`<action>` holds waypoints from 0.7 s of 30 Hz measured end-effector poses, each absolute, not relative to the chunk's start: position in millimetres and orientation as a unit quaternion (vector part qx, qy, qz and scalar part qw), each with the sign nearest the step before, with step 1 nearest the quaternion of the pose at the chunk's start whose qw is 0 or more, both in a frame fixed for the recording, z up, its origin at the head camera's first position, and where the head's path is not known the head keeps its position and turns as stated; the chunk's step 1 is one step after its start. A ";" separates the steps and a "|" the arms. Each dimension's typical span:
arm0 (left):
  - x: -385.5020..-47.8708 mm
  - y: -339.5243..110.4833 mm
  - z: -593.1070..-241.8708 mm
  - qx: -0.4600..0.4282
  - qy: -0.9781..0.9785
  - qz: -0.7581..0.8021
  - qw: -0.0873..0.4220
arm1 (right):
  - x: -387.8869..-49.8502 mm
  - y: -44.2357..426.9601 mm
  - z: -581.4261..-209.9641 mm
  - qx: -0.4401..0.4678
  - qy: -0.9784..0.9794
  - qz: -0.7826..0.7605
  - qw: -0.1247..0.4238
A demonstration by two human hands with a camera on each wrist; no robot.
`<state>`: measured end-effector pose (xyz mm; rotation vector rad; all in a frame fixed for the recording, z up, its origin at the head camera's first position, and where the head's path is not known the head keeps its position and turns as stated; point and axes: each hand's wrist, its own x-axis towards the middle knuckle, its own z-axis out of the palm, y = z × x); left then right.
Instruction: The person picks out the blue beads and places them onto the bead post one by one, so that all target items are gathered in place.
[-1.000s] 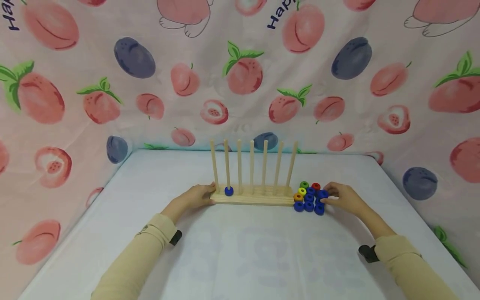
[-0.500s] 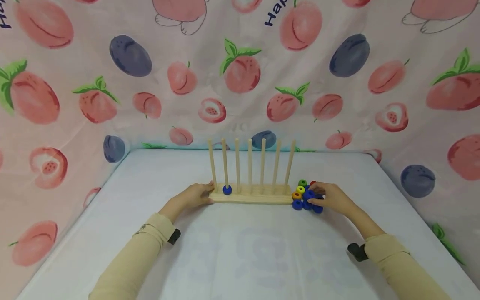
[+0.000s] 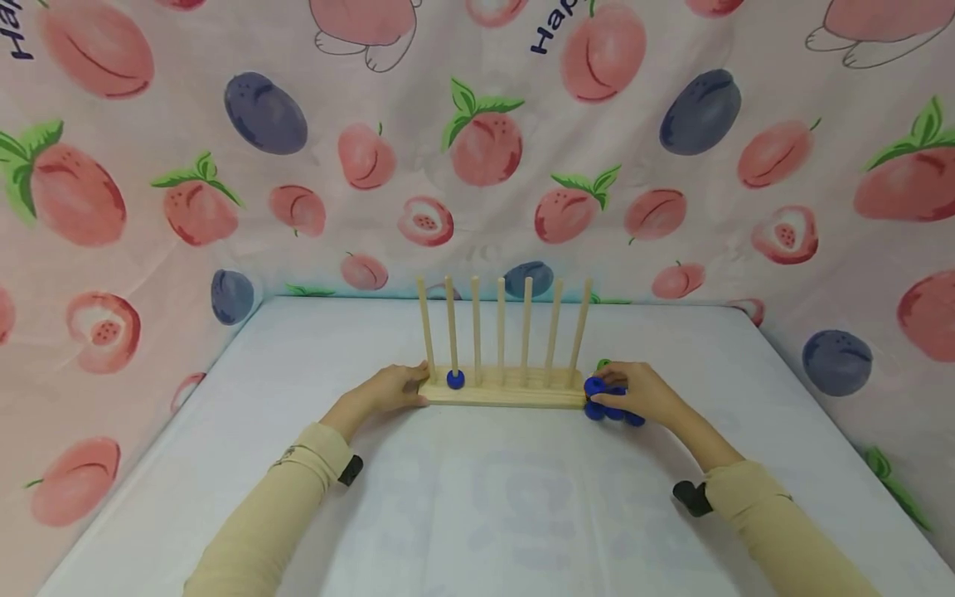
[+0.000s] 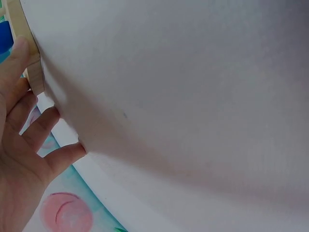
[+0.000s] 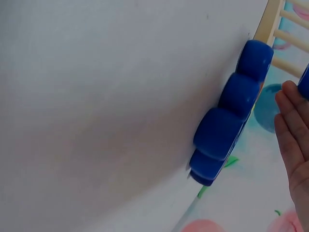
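A wooden rack point(image 3: 500, 396) with several upright pegs stands on the white table, one blue bead point(image 3: 455, 380) at the bottom of its second peg from the left. My left hand point(image 3: 390, 390) grips the rack's left end; in the left wrist view the thumb of that hand point(image 4: 24, 159) lies on the wood point(image 4: 35, 72). At the rack's right end my right hand point(image 3: 643, 393) pinches a blue bead point(image 3: 594, 386) above the other beads. The right wrist view shows that hand point(image 5: 295, 125) beside a bead point(image 5: 304, 83) cut off by the frame edge.
Blue beads point(image 5: 219, 133) lie in a row against the rack's right end, with a green bead point(image 3: 603, 364) behind them; my right hand covers part of the group. A fruit-print cloth point(image 3: 477, 232) hangs behind the table point(image 3: 477, 497).
My right hand has moved left with the blue bead, from the right side of the bead group to the rack's right end. The left hand keeps its grip on the rack.
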<state>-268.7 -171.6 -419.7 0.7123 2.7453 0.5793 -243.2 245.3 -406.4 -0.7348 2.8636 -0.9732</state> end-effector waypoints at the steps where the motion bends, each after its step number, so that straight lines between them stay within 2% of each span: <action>1: -268.2 -171.3 -419.5 0.245 0.941 0.199 0.123 | -243.0 243.6 -406.2 -0.238 0.918 -0.317 0.013; 10: -265.1 -166.9 -416.7 0.250 0.939 0.200 0.123 | -240.8 229.5 -405.7 -0.265 0.910 -0.320 -0.014; 21: -268.5 -171.4 -419.3 0.253 0.941 0.195 0.116 | -238.2 210.4 -404.0 -0.248 0.914 -0.321 0.004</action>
